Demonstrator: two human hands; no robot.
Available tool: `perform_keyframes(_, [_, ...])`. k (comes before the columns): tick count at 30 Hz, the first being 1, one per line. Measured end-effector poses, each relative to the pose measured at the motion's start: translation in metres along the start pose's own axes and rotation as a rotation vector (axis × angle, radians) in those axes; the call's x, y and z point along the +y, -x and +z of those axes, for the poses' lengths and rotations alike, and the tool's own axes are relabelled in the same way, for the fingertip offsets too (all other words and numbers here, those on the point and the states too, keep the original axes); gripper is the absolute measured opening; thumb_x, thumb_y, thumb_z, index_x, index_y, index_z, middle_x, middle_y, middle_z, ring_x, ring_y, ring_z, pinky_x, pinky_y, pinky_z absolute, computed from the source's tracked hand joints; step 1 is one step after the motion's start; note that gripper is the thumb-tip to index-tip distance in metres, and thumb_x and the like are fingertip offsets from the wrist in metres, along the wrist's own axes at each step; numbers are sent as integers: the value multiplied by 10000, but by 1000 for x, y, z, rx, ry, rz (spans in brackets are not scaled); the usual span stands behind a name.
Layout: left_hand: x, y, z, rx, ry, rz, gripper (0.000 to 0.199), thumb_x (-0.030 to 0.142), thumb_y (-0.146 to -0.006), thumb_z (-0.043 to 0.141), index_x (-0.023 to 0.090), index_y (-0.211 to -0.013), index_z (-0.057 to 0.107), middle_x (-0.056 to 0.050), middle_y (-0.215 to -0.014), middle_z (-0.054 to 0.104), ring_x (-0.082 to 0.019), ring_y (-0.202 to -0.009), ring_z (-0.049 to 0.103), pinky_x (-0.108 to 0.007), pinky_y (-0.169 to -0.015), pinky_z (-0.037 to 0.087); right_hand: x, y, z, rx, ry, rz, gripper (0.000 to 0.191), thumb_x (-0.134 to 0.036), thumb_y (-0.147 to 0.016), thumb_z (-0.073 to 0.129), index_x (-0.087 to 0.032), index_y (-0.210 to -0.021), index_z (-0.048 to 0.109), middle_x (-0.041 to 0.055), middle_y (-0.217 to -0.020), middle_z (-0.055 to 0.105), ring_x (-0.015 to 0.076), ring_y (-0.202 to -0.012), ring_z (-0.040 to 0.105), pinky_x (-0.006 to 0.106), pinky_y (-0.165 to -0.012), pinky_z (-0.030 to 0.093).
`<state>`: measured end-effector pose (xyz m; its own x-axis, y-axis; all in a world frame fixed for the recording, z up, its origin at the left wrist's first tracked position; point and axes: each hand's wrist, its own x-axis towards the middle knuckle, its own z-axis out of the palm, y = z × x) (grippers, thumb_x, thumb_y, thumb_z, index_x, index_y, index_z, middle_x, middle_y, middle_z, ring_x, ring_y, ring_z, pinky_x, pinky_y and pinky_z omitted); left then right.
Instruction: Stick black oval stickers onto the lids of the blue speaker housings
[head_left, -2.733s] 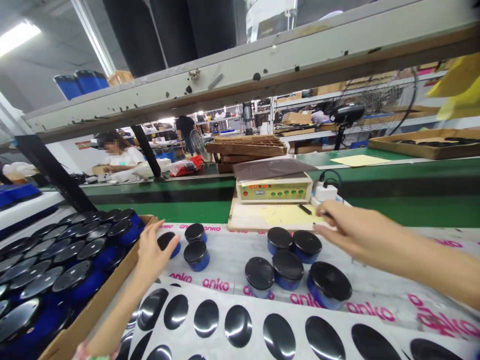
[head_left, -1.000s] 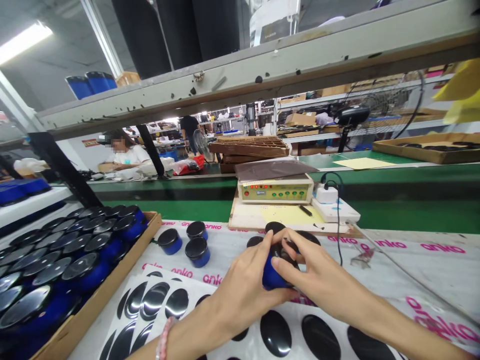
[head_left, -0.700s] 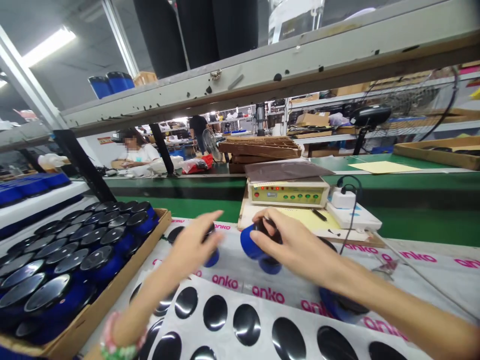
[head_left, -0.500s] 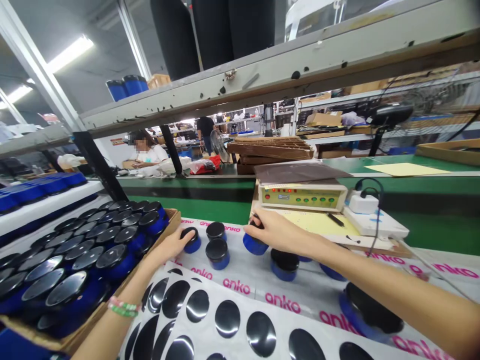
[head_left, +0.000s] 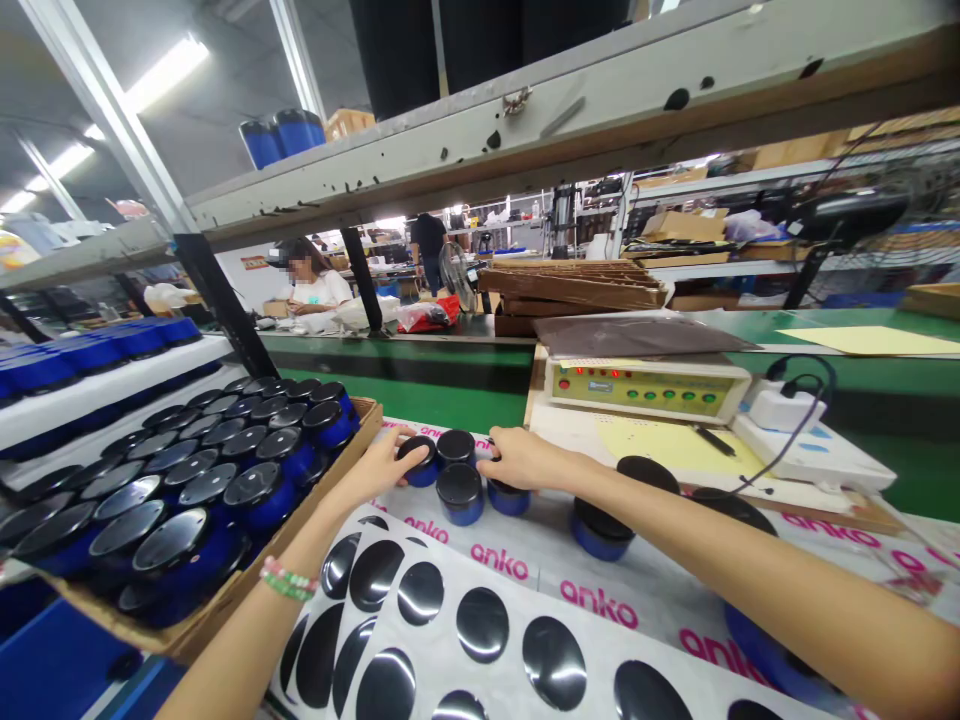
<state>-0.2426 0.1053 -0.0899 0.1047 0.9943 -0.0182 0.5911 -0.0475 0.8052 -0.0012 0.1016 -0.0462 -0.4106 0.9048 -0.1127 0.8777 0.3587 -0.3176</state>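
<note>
Two bare hands flank a small cluster of blue, black-lidded canisters. The left hand (head_left: 381, 465) is curled about the left canister (head_left: 422, 474), thumb across the lid; the right hand (head_left: 531, 462) grips the right canister (head_left: 510, 500) from above, hiding much of its lid. Between the hands stand the far canister (head_left: 456, 446) and the near canister (head_left: 460, 490), both upright and untouched by the fingers—an inward hold from either side that probably keeps the four close together. All rest on printed wrapping (head_left: 541, 540), which likely guards their surfaces from the bench. Toward the body, between the forearms, lie sheets of black discs (head_left: 484, 625), perhaps placed there for easy reach. Left of the left hand, a carton (head_left: 364, 430) holds many similar canisters in rows—presumably for orderly storage. Beyond the right forearm sits a control box (head_left: 645, 390), apparently set back to leave room; spare canisters (head_left: 601, 528) stand partly hidden by that forearm.
</note>
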Motion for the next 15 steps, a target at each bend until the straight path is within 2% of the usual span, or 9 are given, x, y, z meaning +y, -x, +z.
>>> perform_keyframes(3, [3, -8, 9, 28, 5, 49, 379, 393, -911, 531, 153, -1201, 485, -74, -1042, 588, -150, -791, 612, -297, -642, 547, -9, -1, 5, -33, -15, -2, 245, -352, -925, 529, -142, -1037, 587, 37, -929, 625, 136, -747, 610, 311, -670, 527])
perform_keyframes(7, [6, -24, 18, 52, -33, 106, 333, 352, -919, 527, 161, -1190, 508, -75, -1070, 586, -153, -813, 609, -310, -666, 543, -23, 1, 7, -10, -29, -10, 251, -354, -932, 515, -140, -1045, 583, 43, -949, 621, 143, -775, 611, 322, -689, 524])
perform_keyframes(9, [10, -25, 19, 101, -68, 142, 329, 336, -907, 542, 154, -1181, 518, -84, -1097, 580, -177, -874, 608, -344, -718, 541, -24, 5, 5, -15, -41, -40, 249, -358, -930, 518, -139, -1024, 587, 40, -931, 620, 140, -762, 607, 317, -681, 522])
perform_keyframes(12, [25, -5, 17, 241, -122, 225, 337, 342, -866, 571, 150, -1141, 549, -123, -1197, 518, -259, -1091, 536, -397, -823, 517, -16, 13, 4, -57, -76, -136, 272, -392, -891, 571, -141, -994, 589, 22, -879, 616, 126, -700, 592, 291, -633, 513])
perform_keyframes(15, [55, 46, 14, 369, -147, 368, 286, 364, -869, 538, 227, -1119, 568, -76, -1267, 467, -248, -1197, 464, -387, -929, 477, -7, 18, 12, -21, -96, -187, 320, -411, -842, 625, -140, -1004, 573, 26, -900, 603, 131, -711, 580, 292, -628, 501])
